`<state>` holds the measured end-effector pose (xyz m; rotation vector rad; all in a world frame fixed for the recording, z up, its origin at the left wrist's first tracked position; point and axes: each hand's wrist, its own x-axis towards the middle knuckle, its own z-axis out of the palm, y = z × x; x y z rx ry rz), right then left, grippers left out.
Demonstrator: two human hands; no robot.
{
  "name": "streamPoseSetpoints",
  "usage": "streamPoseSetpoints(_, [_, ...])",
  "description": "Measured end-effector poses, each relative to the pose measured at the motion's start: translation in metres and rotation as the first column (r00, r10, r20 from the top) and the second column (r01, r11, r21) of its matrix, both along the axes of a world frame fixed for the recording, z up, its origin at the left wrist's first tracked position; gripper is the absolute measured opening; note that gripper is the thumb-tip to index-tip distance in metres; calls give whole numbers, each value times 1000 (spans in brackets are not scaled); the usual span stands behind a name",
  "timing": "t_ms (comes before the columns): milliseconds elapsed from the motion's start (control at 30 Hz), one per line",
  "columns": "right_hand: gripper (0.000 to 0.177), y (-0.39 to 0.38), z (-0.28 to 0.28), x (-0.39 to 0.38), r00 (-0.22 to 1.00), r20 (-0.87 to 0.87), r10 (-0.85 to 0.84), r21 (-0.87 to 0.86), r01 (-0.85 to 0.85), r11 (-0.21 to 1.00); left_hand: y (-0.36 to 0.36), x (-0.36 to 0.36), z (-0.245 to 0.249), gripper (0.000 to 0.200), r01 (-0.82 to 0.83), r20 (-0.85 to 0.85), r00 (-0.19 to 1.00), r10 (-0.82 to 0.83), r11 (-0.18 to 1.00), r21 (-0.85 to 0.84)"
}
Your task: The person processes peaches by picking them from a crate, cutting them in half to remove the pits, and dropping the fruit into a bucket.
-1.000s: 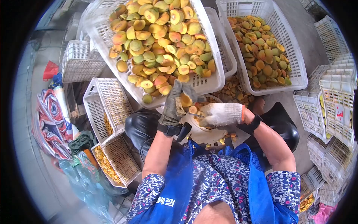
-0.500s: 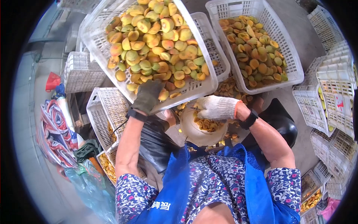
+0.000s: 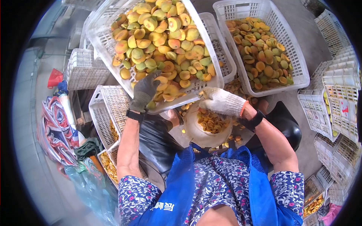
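My left hand (image 3: 145,91), in a dark grey glove, reaches over the near edge of a tilted white plastic crate (image 3: 196,90). Its fingers are stretched out against the halved yellow peaches (image 3: 160,47) heaped inside. My right hand (image 3: 223,101) wears a white knit glove with an orange cuff. Its fingers are curled in, and whatever they may hold is hidden. It hovers above a round whitish bucket (image 3: 205,141) between the knees, which contains small orange-brown fruit pieces (image 3: 212,122).
Another white crate (image 3: 298,62) of halved peaches stands at the right back. Stacked crates (image 3: 341,90) line the right side. More crates (image 3: 100,113) and crumpled striped sheeting (image 3: 56,132) are at the left. Fruit pieces lie on the floor around the bucket.
My right hand has lifted slightly from over the bucket toward the crate's near edge, its fingers turned up. My left hand has shifted a little left, and its fingers now extend farther among the peaches.
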<state>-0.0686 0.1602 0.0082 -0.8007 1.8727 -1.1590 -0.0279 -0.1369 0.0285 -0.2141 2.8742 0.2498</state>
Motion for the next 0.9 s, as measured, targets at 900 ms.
streamPoseSetpoints(900, [32, -9, -8, 16, 640, -725, -253, -244, 105, 964, 107, 32, -5, 58, 5, 66, 842, 535, -129, 992])
